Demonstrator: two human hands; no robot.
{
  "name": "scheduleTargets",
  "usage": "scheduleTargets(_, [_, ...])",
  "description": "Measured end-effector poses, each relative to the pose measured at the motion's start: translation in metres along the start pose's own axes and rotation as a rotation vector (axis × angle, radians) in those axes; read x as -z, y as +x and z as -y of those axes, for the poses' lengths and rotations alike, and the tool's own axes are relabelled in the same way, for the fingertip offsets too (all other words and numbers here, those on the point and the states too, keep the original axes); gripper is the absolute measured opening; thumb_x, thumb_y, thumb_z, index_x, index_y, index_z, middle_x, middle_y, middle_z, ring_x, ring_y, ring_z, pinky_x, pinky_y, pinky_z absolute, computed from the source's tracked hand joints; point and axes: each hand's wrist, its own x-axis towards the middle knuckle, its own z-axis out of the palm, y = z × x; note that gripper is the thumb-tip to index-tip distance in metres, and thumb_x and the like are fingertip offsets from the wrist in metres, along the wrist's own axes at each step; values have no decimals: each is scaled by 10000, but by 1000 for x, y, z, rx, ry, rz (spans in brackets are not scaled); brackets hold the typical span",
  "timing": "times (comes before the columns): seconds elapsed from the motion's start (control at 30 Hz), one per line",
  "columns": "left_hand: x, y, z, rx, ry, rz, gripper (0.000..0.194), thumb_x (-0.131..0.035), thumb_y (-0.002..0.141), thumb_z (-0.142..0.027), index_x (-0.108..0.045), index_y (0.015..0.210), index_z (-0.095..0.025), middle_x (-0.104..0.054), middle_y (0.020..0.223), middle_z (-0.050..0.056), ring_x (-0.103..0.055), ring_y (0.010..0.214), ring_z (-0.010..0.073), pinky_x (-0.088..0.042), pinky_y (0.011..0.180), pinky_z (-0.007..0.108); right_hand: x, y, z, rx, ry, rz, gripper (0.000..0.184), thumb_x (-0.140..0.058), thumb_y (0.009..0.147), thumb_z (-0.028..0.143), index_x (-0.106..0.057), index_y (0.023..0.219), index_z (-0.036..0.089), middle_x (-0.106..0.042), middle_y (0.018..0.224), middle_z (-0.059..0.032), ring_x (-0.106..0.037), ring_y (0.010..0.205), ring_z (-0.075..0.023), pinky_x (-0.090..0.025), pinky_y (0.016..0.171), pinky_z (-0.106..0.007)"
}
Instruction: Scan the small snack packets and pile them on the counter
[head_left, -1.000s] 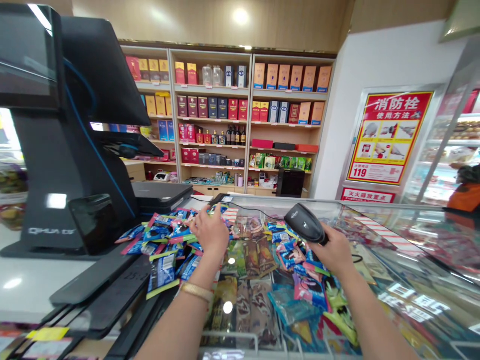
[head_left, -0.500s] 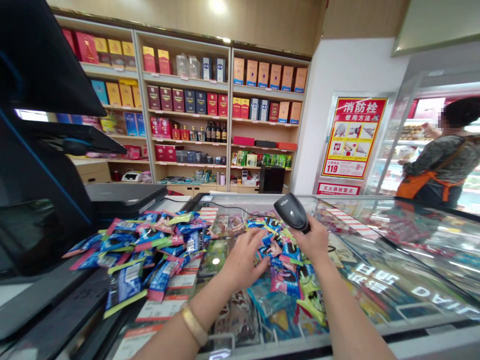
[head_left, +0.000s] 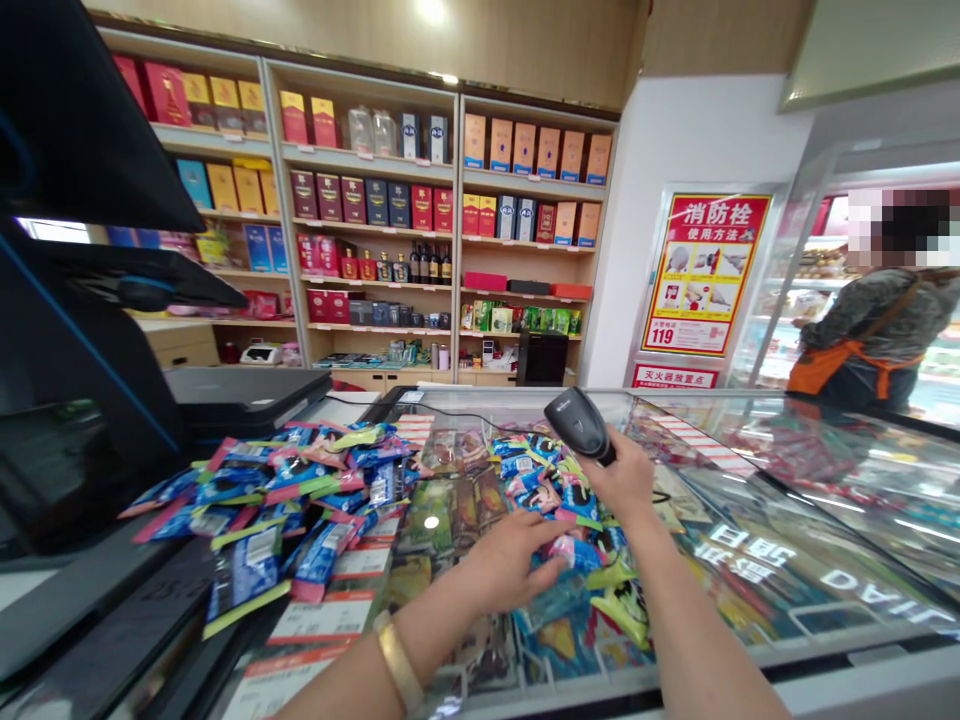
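My right hand [head_left: 626,475] is wrapped round the handle of a black barcode scanner [head_left: 577,424], its head tipped up to the left above the glass. Below it lies a pile of small blue, pink and lime snack packets [head_left: 525,465]. My left hand [head_left: 510,560], with a gold bangle on the wrist, reaches to the near side of that pile. Its thumb and fingers are apart beside a pink and blue packet [head_left: 579,548]; whether they touch it I cannot tell. Close by is a lime-green packet [head_left: 622,605]. A larger heap of similar packets [head_left: 300,480] sits to the left.
A glass-topped freezer [head_left: 720,480] with goods inside spans the front. On the left stands a black checkout screen [head_left: 97,120]. Shelves [head_left: 367,230] of boxes and bottles line the back wall. A person in an orange apron [head_left: 832,368] stands at the far right.
My left hand has moved nearer and slightly right, from the left side of the small pile to its near edge. The scanner stays almost in place in my right hand.
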Motion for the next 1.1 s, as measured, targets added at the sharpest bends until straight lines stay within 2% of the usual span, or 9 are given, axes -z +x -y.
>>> scheduleTargets(0.1, [-1,5,7,121,-303,-185,391,-457,922,-380,-632,1238,-231,-684,1148,91,-631,1021,219,-504,904,363,0,0,0,-15,12,-3,380,-570,738,454,-700,994,205,-734,852,-88,-669,770,-256,-453,653,-304])
scheduleTargets(0.17, [-1,10,16,278,-583,-290,474,-466,906,-483,-627,1227,-172,-713,1000,98,-670,812,201,-548,704,317,1,-1,0,-27,19,-10,379,-570,735,457,-705,982,204,-735,841,-91,-671,764,-259,-452,645,-304])
scheduleTargets(0.27, [5,15,27,503,-967,-457,592,-501,869,-566,-569,1265,-131,-698,776,55,-619,535,149,-459,444,228,2,-1,1,-40,26,-33,380,-581,715,462,-710,959,200,-733,813,-96,-672,752,-266,-449,624,-304])
scheduleTargets(0.37, [19,15,33,598,-1227,-672,517,-495,904,-493,-521,1304,-167,-690,756,28,-580,449,105,-396,370,179,4,0,1,-39,58,-39,373,-585,709,459,-708,944,198,-732,794,-93,-671,730,-264,-455,619,-308])
scheduleTargets(0.47, [32,14,35,648,-1375,-830,438,-530,915,-366,-497,1327,-220,-708,852,34,-619,486,92,-455,410,171,5,1,3,12,137,15,345,-580,713,446,-701,922,200,-730,794,-79,-665,719,-247,-472,638,-310])
scheduleTargets(0.63, [32,14,47,585,-1267,-1005,484,-735,762,-203,-593,1225,-205,-711,1088,88,-722,765,164,-583,666,249,7,0,16,148,281,275,287,-611,692,374,-705,906,207,-739,832,-68,-664,759,-239,-492,690,-316])
scheduleTargets(0.8, [24,14,60,501,-907,-1047,515,-765,692,-160,-659,1196,-173,-707,1156,90,-689,995,219,-535,926,347,7,-5,33,223,314,487,239,-623,688,288,-711,898,213,-739,863,-54,-662,793,-225,-475,726,-302])
scheduleTargets(0.93, [25,14,59,458,-760,-1027,491,-711,711,-109,-665,1197,-164,-719,1146,77,-665,1068,213,-465,1028,364,7,-7,39,222,266,565,228,-621,680,274,-711,881,218,-739,878,-52,-650,779,-217,-447,682,-283])
scheduleTargets(1.1, [29,14,52,446,-768,-1024,483,-701,696,-74,-676,1171,-158,-718,1152,80,-667,1073,209,-455,1037,360,10,-6,44,215,248,587,190,-610,672,263,-708,829,217,-722,780,-41,-620,718,-200,-413,636,-262])
